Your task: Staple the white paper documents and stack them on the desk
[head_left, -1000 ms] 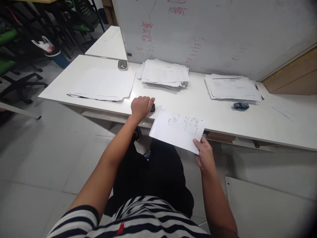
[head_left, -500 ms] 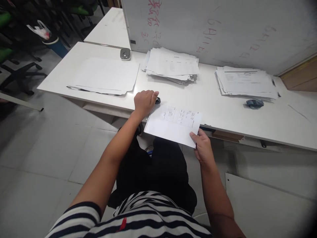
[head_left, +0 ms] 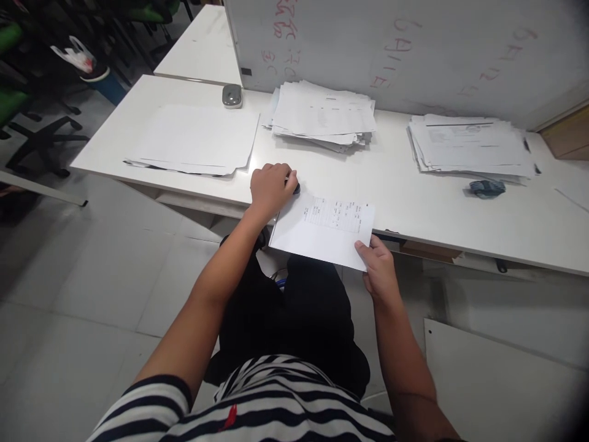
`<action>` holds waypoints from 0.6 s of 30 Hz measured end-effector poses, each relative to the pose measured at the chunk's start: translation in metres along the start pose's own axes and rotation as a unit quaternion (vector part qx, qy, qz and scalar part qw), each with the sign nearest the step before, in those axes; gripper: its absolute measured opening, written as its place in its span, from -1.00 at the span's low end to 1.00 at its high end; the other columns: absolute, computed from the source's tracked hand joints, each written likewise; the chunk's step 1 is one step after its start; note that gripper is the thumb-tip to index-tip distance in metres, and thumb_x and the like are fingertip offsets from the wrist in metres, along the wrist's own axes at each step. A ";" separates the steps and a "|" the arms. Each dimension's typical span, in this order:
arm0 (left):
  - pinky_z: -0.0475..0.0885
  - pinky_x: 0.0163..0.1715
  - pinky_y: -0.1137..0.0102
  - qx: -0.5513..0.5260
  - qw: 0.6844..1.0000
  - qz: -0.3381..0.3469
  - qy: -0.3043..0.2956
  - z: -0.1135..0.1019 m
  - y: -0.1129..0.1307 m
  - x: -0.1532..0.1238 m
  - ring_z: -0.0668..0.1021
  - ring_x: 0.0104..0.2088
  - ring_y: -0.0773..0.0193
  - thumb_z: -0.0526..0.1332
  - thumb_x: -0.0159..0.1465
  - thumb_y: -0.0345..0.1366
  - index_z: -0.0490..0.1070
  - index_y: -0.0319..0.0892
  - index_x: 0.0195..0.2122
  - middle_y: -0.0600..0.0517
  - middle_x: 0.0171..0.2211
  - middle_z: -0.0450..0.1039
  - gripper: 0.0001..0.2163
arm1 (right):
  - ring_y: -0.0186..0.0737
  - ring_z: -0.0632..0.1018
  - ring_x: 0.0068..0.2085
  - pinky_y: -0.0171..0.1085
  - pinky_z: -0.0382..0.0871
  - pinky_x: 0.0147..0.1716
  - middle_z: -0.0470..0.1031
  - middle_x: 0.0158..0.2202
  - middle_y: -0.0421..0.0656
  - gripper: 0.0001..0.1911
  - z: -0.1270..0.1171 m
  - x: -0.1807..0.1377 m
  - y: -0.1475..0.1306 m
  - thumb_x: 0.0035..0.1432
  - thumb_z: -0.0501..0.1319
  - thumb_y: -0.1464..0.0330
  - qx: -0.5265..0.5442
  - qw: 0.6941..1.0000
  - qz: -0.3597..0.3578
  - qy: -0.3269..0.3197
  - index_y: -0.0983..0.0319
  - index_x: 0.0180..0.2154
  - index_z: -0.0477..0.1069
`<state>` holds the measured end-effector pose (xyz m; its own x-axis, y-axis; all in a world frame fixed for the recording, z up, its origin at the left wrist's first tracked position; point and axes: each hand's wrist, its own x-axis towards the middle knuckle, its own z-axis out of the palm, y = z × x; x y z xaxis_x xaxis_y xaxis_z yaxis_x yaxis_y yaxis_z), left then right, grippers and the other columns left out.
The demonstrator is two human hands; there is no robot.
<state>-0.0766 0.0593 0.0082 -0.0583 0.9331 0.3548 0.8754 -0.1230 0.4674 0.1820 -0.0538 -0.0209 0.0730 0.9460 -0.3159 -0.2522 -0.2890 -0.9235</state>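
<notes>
the right grip [head_left: 380,269] is closed on the near right corner of the printed paper [head_left: 322,236], thumb on top; the left grip [head_left: 272,187] is curled over a small black object [head_left: 297,188] at the paper's far left corner, though whether it clasps that object cannot be told. the paper, at the near edge of the white surface [head_left: 400,199] and partly beyond it, should handle as light, limp and easily creased: hold it by corners or margins. its long axis runs left to right, roughly along that edge, print toward the far side.
</notes>
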 end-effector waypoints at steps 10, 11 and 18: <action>0.17 -0.16 0.13 0.039 0.999 0.004 -0.027 0.005 0.001 -0.001 0.41 -0.11 -0.04 -0.03 0.39 -0.17 0.36 -0.12 -0.38 -0.12 -0.36 0.43 -0.72 | -0.08 0.61 -0.17 -0.13 0.51 -0.17 0.62 -0.14 -0.07 -0.49 0.000 -0.001 0.024 -0.03 0.43 0.10 0.033 0.997 0.063 -0.014 0.22 -0.07 0.51; 0.17 -0.17 0.14 0.040 0.999 0.005 -0.030 0.006 0.000 -0.001 0.41 -0.09 -0.05 -0.03 0.39 -0.16 0.35 -0.12 -0.38 -0.13 -0.37 0.41 -0.72 | -0.12 0.61 -0.23 -0.16 0.51 -0.23 0.62 -0.18 -0.08 -0.50 0.000 -0.003 0.027 -0.03 0.43 0.10 0.031 0.997 0.068 -0.014 0.22 -0.09 0.51; 0.18 -0.15 0.15 0.021 0.999 0.015 0.033 0.011 -0.005 -0.004 0.41 -0.12 0.00 -0.08 0.41 -0.11 0.35 -0.09 -0.37 -0.11 -0.39 0.40 -0.67 | -0.40 0.33 -0.57 -0.34 0.25 -0.53 0.46 -0.54 -0.24 -0.64 -0.004 -0.022 0.040 0.02 0.40 0.07 -0.014 0.996 0.076 -0.045 0.23 -0.38 0.47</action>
<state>-0.0759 0.0603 -0.0044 -0.0626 0.9048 0.4213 0.8965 -0.1345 0.4220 0.1736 -0.0866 -0.0521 -0.0517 0.8997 -0.4334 -0.2262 -0.4332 -0.8725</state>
